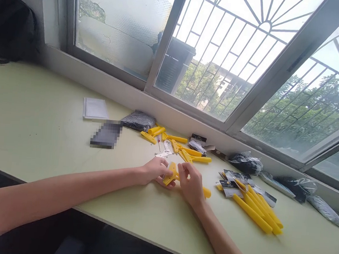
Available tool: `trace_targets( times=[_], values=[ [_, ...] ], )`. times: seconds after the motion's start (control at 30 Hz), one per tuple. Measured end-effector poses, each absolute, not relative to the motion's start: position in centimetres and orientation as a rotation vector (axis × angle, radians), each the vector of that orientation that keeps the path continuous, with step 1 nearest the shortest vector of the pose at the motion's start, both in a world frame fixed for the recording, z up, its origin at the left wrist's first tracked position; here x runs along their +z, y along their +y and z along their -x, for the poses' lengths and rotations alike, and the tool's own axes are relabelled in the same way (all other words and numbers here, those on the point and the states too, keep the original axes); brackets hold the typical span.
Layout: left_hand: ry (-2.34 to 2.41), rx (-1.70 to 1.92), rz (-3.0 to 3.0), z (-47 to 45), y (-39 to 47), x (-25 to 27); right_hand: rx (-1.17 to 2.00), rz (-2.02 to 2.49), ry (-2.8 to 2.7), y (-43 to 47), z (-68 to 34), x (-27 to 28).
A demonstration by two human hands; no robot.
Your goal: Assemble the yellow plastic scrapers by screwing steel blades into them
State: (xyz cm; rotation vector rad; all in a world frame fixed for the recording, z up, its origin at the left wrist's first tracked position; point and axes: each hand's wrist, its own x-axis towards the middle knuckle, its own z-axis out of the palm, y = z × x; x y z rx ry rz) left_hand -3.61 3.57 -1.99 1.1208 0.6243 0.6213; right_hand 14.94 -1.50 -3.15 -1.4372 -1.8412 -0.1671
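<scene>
Hands: I am pinching one yellow tool (pixel 171 173) at frame centre, left hand (pixel 154 171) bracing, right hand (pixel 191 183) gripping its handle.
Stock: loose parts (pixel 182 147) above; finished tools (pixel 257 208) lying right.

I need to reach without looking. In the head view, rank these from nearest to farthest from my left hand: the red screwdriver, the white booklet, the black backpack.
From the left hand:
1. Red screwdriver, just beyond the hand, among the loose yellow parts.
2. White booklet, further back and to the left on the table.
3. Black backpack, far left corner by the wall.
</scene>
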Motion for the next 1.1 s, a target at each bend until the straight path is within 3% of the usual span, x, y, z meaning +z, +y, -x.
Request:
trace_targets(
  times=[0.13, 0.33, 0.53, 0.7, 0.87, 1.1],
  values=[
    [0.591, 0.559, -1.108, 3.6, 4.2, -2.3, -0.096, 1.547, -1.785, 0.8, -15.0, -1.5],
    [0.542, 0.463, -1.076, 3.6, 5.3, -2.9, 0.044, 1.76, -1.91, 12.0, -11.8, 1.2],
    [0.517, 0.477, -1.062, 3.0, 5.5, -3.5, 0.118, 1.915, -1.898, 17.9, -7.1, -0.3],
    [0.458, 0.457, -1.07, 2.8, 5.5, -3.8, 0.221, 1.878, -1.883, 17.8, -5.7, -0.6],
    [0.444, 0.422, -1.09, 3.5, 5.2, -3.2, 0.274, 1.655, -1.839, 16.2, -7.9, 4.2],
    [0.441, 0.425, -1.117, 3.9, 5.0, -2.8, 0.179, 1.194, -1.714, 4.2, -14.9, 7.5]
  ],
)
